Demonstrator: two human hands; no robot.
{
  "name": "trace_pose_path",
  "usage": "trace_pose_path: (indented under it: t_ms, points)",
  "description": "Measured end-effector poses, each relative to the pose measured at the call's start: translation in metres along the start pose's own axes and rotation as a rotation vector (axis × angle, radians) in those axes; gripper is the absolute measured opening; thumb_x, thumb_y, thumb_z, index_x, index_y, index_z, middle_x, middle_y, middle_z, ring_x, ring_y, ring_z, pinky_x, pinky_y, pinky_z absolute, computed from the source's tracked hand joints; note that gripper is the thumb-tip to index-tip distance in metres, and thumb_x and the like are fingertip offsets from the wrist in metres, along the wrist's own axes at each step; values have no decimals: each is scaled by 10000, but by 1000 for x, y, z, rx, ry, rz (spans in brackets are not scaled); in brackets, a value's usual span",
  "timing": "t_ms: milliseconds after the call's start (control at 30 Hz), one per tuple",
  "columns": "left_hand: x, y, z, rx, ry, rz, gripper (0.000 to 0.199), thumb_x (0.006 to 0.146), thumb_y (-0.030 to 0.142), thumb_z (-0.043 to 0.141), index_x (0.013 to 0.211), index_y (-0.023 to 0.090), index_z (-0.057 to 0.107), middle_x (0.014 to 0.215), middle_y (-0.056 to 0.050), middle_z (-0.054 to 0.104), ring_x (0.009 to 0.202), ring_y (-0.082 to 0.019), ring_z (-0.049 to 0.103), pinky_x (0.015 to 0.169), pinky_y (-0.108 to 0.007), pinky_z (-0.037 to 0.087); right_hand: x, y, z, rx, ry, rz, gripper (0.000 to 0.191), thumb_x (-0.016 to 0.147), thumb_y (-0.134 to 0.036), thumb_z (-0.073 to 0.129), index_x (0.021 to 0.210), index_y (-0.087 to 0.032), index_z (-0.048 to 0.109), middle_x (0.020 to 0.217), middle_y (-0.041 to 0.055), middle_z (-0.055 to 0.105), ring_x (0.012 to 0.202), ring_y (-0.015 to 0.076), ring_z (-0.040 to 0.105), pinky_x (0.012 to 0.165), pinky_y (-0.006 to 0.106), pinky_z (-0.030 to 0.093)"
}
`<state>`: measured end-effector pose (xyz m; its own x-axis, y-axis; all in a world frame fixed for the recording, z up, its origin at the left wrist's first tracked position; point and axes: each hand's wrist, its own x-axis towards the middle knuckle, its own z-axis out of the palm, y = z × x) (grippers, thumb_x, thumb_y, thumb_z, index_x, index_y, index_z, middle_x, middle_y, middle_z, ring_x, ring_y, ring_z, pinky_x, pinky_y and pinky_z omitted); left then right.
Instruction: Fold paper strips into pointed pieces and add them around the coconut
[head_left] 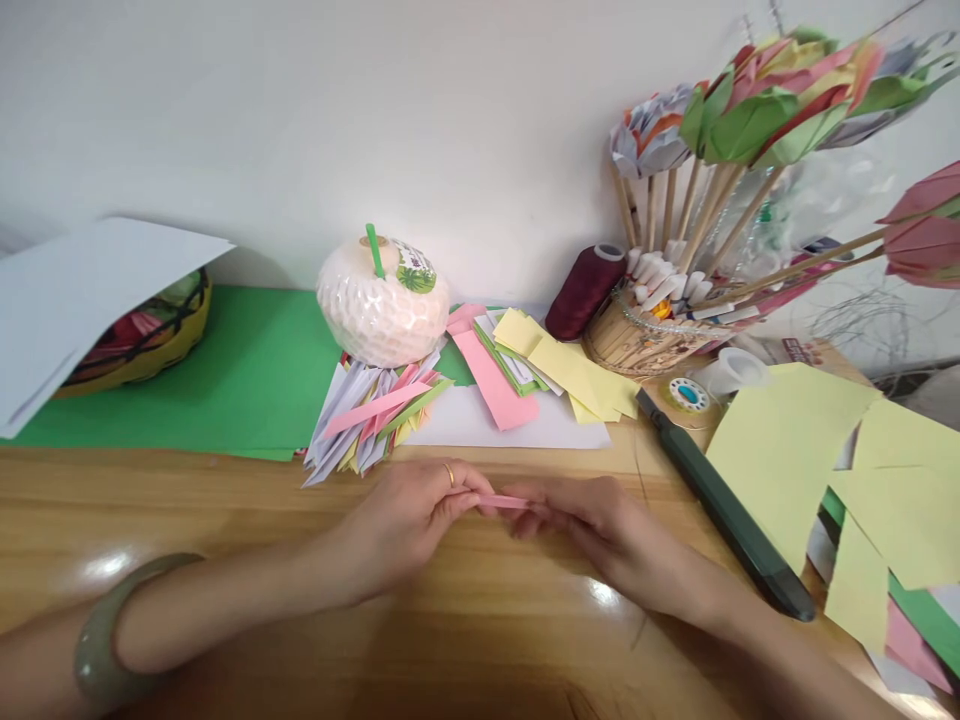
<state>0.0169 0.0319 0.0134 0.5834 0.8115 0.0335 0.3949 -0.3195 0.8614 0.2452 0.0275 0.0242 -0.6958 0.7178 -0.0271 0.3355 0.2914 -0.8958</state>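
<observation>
Between my two hands, a narrow pink paper strip (501, 501) is held level above the wooden table. My left hand (409, 520) pinches its left end between thumb and fingers; a gold ring and a greenish bangle show on that arm. The strip's right end is pinched in my right hand (611, 530). Just beyond my left hand lies a heap of folded paper strips (375, 415) in white, pink, yellow and green. Flat pink paper pieces (495, 375) and yellow paper pieces (574, 365) lie past the hands, near the wall.
A wrapped coconut (382, 300) stands behind the folded strips, on green sheets (247, 370). Right of my hands lies a dark utility knife (727, 510), beside yellow paper (787, 450). A maroon thread cone (586, 290) stands by a basket (637, 335) with paper flowers (780, 100).
</observation>
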Motion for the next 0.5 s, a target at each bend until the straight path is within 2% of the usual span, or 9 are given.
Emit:
trace_pose_path:
  t_ms: [100,167,233,367,500]
  points:
    - [1,1,-3,-101,-77,-76,236,934,188,421,952,204,656,912,23,712,849,-115,642,786,-219,459,0,2,-6,158,-93,121,338,995,-304,342,1214,-171,562,787,33,681,710,116,644,673,228,509]
    - [2,1,-5,-241,-159,-125,246,924,189,410,977,197,651,924,11,711,872,-126,647,805,-236,469,0,3,-8,240,-129,206,338,982,-355,373,1153,-158,588,795,35,670,636,108,648,587,207,502]
    - [4,3,-5,-335,-198,-174,242,905,198,421,981,182,650,908,-6,713,854,-139,655,783,-245,487,0,2,-6,261,-109,268,317,960,-378,415,1046,-153,621,848,40,659,573,93,643,512,184,472]
    - [5,8,1,-249,-137,-252,164,853,256,523,884,174,662,819,-5,710,742,-147,648,662,-224,478,3,-5,7,166,-1,266,263,934,-330,454,918,-161,654,761,5,647,520,72,605,509,174,443]
    - [5,10,6,-185,-105,-231,181,850,259,530,746,158,638,701,2,677,644,-125,613,596,-201,441,6,-8,18,136,58,249,266,931,-326,465,857,-162,660,697,-4,633,548,79,595,541,180,449]
